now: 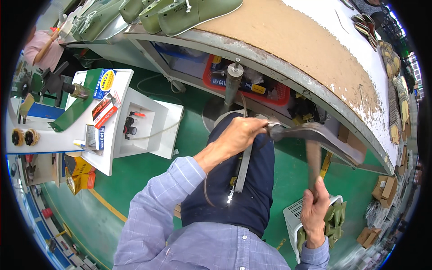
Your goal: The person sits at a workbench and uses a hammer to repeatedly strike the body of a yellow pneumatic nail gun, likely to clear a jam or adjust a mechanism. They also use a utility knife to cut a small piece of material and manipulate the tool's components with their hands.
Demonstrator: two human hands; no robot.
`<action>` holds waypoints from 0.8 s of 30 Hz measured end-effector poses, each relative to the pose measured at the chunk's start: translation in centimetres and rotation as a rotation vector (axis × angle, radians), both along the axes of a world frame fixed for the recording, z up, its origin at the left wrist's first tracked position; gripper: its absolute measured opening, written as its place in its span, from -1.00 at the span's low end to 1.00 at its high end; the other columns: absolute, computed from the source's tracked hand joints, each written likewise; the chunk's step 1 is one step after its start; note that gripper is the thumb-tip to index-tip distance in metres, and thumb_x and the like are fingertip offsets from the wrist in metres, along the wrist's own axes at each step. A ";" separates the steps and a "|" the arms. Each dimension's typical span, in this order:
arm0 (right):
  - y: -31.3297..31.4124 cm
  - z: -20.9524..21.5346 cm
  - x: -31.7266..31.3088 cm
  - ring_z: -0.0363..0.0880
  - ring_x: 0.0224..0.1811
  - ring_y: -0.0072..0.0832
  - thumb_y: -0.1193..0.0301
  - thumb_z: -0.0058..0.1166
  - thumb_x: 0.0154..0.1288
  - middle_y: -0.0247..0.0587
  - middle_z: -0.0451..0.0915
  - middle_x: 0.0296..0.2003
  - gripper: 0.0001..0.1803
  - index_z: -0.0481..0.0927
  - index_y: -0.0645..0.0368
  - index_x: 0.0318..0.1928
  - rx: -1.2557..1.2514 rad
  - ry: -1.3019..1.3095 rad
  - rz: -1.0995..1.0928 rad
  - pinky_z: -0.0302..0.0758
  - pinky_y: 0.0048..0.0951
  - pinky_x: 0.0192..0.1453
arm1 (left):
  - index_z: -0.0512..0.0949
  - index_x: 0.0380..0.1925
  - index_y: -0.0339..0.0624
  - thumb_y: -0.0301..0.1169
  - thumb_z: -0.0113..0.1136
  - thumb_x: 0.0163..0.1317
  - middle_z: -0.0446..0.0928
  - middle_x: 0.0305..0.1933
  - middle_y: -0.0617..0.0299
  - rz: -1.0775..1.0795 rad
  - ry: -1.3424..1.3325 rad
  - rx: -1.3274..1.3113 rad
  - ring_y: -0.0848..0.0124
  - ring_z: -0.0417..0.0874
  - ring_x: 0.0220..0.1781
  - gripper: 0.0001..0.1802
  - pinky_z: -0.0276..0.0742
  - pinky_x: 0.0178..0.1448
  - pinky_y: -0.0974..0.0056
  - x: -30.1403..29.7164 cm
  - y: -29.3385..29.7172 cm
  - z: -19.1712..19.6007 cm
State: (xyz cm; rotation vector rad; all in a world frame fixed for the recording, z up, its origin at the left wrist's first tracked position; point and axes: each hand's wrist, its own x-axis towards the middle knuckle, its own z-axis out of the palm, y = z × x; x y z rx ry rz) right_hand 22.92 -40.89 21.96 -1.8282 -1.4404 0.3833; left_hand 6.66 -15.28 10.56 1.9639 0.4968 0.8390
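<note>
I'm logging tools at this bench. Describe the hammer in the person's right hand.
The hammer has a brown, wood-like handle gripped near its lower end by the right hand, upright. Its dark metal head, blurred, stretches sideways above the lap, its left end beside the left hand; contact can't be judged.

Left side: we see open green floor [135, 180] between our knee and the white machine [112, 121].
Ahead: the metal post [232, 83] and bench edge [288, 81] block our reach.
Under bench: the red crate [279, 92] fills the gap.
Right side: the white basket [294, 220] crowds our right hand [315, 216]; the hammer [315, 135] spans the space above our lap.
</note>
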 end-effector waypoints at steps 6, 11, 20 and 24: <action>-1.6 0.1 0.9 0.34 -0.64 -0.61 0.30 -0.05 0.60 -0.28 0.50 -0.48 -0.43 0.14 0.05 0.49 0.135 0.033 -0.078 0.21 -0.55 -0.58 | 0.62 -0.23 -0.30 -0.64 0.28 0.18 0.58 -0.40 -0.03 0.022 -0.010 -0.043 0.04 0.62 -0.38 -0.85 0.49 -0.30 0.12 -0.1 -0.6 -1.1; 0.6 2.1 -0.2 0.16 -0.69 -0.72 0.19 -0.12 0.63 -0.36 0.32 -0.62 -0.34 -0.04 0.00 0.57 0.350 0.139 -0.117 0.15 -0.66 -0.64 | 0.62 -0.24 -0.30 -0.63 0.26 0.22 0.57 -0.40 -0.03 0.040 0.024 -0.045 0.03 0.60 -0.39 -0.88 0.47 -0.31 0.11 -0.1 -0.6 -1.0; 0.1 -0.8 0.3 0.30 -0.53 -0.72 0.44 -0.04 0.57 -0.30 0.47 -0.19 -0.43 0.17 0.14 0.49 -0.106 0.265 -0.125 0.26 -0.65 -0.51 | 0.68 -0.08 -0.32 -0.72 0.04 0.23 0.73 -0.22 -0.02 0.079 0.141 -0.258 0.25 0.79 -0.14 -0.68 0.66 -0.04 0.26 -0.4 -0.2 -0.2; 0.6 0.1 2.5 0.41 -0.47 -0.68 0.41 -0.10 0.61 -0.26 0.48 -0.17 -0.47 0.17 0.17 0.49 0.088 0.183 -0.291 0.35 -0.62 -0.44 | 0.67 -0.12 -0.35 -0.74 0.04 0.21 0.72 -0.21 -0.06 0.052 0.187 -0.247 0.20 0.79 -0.16 -0.69 0.66 -0.02 0.22 -0.3 -0.2 -0.2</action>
